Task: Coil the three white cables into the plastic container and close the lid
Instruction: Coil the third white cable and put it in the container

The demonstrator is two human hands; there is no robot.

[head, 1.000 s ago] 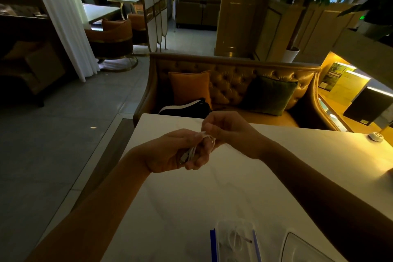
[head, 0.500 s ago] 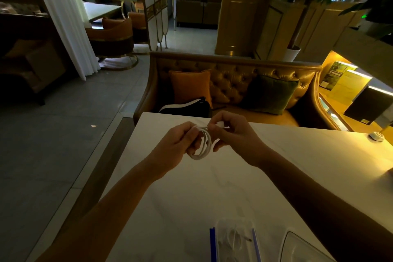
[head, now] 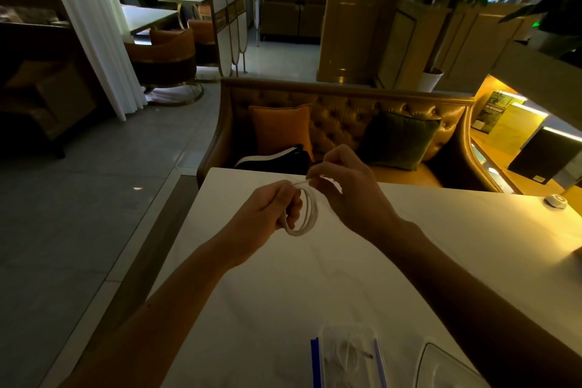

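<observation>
A white cable [head: 307, 214] wound into a small coil of several loops hangs above the white table [head: 283, 287]. My left hand [head: 267, 214] grips the coil's left side. My right hand [head: 346, 189] pinches the cable's free end at the top of the coil. At the near edge stands a clear plastic container [head: 346, 359] with blue clips, and white cable lies coiled inside it. Its clear lid [head: 441, 368] lies off, to the container's right, partly behind my right forearm.
A tufted tan sofa [head: 340, 123] with an orange and a green cushion faces the table's far edge; a black-and-white bag [head: 274, 161] lies on it. A small white round object [head: 556, 200] sits at the far right of the table.
The bunched cable in my left hand has opened into a clear round coil. Both hands have shifted slightly away from me, the right hand now holding the cable's end.
</observation>
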